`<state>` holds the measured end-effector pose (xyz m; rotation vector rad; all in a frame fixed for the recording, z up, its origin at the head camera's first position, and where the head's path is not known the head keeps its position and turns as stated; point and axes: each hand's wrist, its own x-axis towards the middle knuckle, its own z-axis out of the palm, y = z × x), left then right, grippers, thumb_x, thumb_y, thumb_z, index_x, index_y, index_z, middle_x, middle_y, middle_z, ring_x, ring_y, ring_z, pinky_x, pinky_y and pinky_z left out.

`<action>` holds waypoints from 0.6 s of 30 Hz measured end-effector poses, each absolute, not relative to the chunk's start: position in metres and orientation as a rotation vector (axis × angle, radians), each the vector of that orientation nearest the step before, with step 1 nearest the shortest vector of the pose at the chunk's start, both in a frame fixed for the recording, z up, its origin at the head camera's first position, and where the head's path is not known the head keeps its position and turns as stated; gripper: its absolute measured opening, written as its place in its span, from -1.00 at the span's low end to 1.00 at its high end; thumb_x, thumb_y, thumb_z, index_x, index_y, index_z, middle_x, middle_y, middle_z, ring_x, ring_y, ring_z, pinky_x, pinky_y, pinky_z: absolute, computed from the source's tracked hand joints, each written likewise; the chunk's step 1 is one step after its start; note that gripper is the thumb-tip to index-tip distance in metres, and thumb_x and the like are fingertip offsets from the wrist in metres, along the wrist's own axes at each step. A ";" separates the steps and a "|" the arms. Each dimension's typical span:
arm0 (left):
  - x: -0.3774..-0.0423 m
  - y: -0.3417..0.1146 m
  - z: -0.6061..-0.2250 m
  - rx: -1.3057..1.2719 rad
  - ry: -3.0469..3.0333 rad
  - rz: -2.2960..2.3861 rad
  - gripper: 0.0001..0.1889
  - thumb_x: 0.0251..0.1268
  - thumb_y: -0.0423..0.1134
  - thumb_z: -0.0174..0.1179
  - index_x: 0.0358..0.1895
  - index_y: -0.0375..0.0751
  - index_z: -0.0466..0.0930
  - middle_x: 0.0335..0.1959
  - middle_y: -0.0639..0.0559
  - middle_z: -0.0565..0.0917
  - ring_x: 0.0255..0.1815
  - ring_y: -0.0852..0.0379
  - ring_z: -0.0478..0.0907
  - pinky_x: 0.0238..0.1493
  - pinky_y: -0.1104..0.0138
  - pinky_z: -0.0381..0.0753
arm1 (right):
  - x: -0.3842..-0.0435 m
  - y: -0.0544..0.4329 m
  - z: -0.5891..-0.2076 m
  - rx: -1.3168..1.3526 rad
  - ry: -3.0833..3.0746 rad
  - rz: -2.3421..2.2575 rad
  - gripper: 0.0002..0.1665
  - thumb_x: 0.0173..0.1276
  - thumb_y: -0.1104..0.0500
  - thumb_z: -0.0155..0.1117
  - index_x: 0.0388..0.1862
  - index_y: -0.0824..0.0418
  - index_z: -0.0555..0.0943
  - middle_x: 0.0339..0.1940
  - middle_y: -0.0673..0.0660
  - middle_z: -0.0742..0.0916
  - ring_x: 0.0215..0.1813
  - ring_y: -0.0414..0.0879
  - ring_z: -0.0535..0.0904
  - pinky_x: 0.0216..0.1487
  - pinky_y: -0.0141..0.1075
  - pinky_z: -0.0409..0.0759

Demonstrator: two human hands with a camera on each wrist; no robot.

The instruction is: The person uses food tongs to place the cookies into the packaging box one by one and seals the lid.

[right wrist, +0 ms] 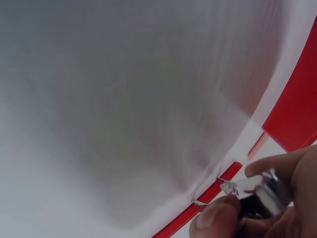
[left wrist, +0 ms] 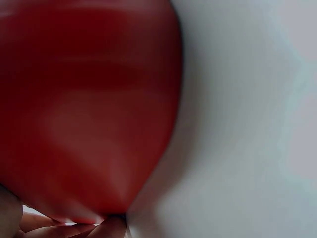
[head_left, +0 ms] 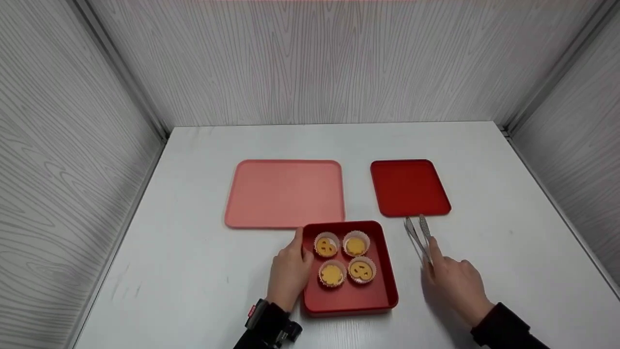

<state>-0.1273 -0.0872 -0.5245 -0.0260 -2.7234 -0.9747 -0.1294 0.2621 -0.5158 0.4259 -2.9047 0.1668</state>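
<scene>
A deep red square box (head_left: 348, 301) sits near the front of the table. Inside it, several cookies (head_left: 332, 274) lie in white paper cups. My left hand (head_left: 289, 271) grips the box's left wall, the thumb at the rim; in the left wrist view its fingers (left wrist: 110, 228) touch the box's red side (left wrist: 94, 109). To the right of the box, my right hand (head_left: 457, 287) holds silver metal tongs (head_left: 414, 236). Their two tips are apart, with nothing between them, and point toward the front edge of a small red tray (head_left: 409, 186). In the right wrist view, thumb and fingers pinch the tongs (right wrist: 271, 199).
Behind the box lies a pink rectangular tray (head_left: 286, 194), its front right corner close to the box's back edge. The small red tray lies to its right. Grey wood-grain panels (head_left: 310, 63) stand around the white table (head_left: 184, 271) at the back and both sides.
</scene>
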 end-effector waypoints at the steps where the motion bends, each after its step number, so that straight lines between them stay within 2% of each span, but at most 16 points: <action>1: -0.127 -0.087 -0.525 -0.024 -2.723 -0.975 -0.37 0.32 -0.34 0.19 0.48 -0.33 0.35 -0.63 0.10 0.39 -0.63 0.22 0.24 -0.57 0.32 0.33 | -0.130 0.262 -0.516 0.443 -2.908 0.168 -0.29 0.32 0.27 0.34 0.42 0.43 0.39 -0.81 -0.03 0.37 -0.71 -0.15 0.17 -0.65 -0.23 0.22; 8: -0.127 -0.087 -0.524 -0.017 -2.721 -0.995 -0.36 0.32 -0.33 0.20 0.48 -0.33 0.35 -0.65 0.10 0.38 -0.64 0.22 0.24 -0.57 0.32 0.32 | -0.130 0.259 -0.518 0.518 -2.970 0.152 -0.20 0.29 0.27 0.40 0.47 0.35 0.33 -0.83 -0.08 0.35 -0.71 -0.19 0.15 -0.61 -0.24 0.23; 13: -0.127 -0.087 -0.524 -0.013 -2.724 -1.010 -0.36 0.32 -0.34 0.19 0.49 -0.33 0.34 -0.65 0.12 0.36 -0.65 0.22 0.22 -0.58 0.33 0.30 | -0.131 0.258 -0.519 0.485 -3.069 0.260 -0.21 0.36 0.19 0.39 0.50 0.33 0.31 -0.78 -0.06 0.44 -0.69 -0.16 0.24 -0.55 -0.20 0.33; 18: -0.127 -0.088 -0.524 -0.003 -2.732 -1.029 -0.36 0.33 -0.33 0.19 0.49 -0.32 0.34 -0.64 0.10 0.38 -0.64 0.21 0.24 -0.57 0.32 0.32 | -0.133 0.259 -0.518 0.446 -3.154 0.363 -0.24 0.41 0.14 0.35 0.48 0.34 0.29 -0.71 -0.04 0.54 -0.66 -0.15 0.36 -0.58 -0.21 0.40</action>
